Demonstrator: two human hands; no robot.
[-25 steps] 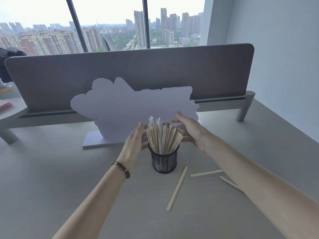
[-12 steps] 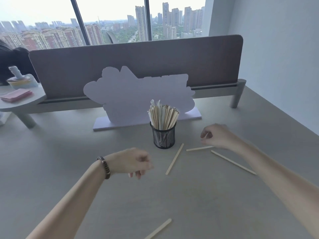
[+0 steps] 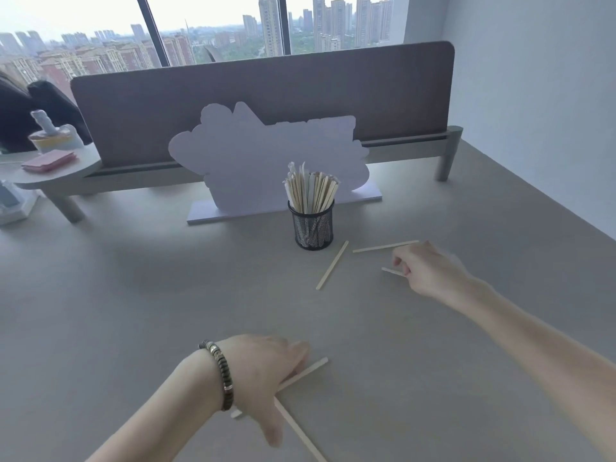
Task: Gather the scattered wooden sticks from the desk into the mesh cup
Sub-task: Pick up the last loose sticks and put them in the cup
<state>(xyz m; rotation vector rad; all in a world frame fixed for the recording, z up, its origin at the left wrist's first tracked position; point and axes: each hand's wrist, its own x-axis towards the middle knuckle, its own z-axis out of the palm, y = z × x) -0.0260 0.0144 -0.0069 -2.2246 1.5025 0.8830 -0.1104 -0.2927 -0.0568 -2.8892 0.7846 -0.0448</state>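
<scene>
Five thin flat wooden sticks lie loose on the smooth grey desk (image 3: pixel 133 311). We see the left hand (image 3: pixel 263 371) palm-down, fingers together, pressing on two crossed sticks (image 3: pixel 300 375) at the near edge. The right hand (image 3: pixel 426 271) is curled, pinching one stick (image 3: pixel 391 271); two more (image 3: pixel 332 265) lie just beside the black mesh cup (image 3: pixel 313 225), a round cylinder packed with upright sticks

Two bare forearms are seen, no sleeves worn. A beaded bracelet (image 3: pixel 218 373) of dark brown and lighter beads is worn on the left wrist. The right hand (image 3: pixel 425 270) and wrist are left unadorned.
</scene>
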